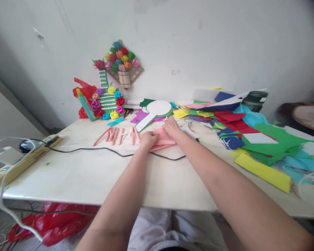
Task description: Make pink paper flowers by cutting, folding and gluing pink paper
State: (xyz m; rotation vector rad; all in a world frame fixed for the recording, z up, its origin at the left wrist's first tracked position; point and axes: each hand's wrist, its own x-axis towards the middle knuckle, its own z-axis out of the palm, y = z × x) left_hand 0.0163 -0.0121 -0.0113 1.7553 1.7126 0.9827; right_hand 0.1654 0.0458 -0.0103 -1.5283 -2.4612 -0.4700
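A pink sheet of paper [165, 138] lies on the table in front of me, with a folded or layered strip along its near edge. At its left edge is my left hand [148, 140], fingers curled closed against the paper. My right hand [171, 127] rests over the sheet's far edge, its fingers bent together; a small white bit shows at the fingertips, too small to name. Left of the hands, several rolled pink paper sticks [115, 136] lie in a loose row. Beyond them is a white round-headed paper shape with a green border [158, 108].
A paper-flower guitar [107, 97] and a glue bottle [86, 105] stand at the back left. Coloured sheets [272, 143] pile up on the right. A black cable [94, 149] crosses the table from the power strip [23, 162], passing beneath my hands.
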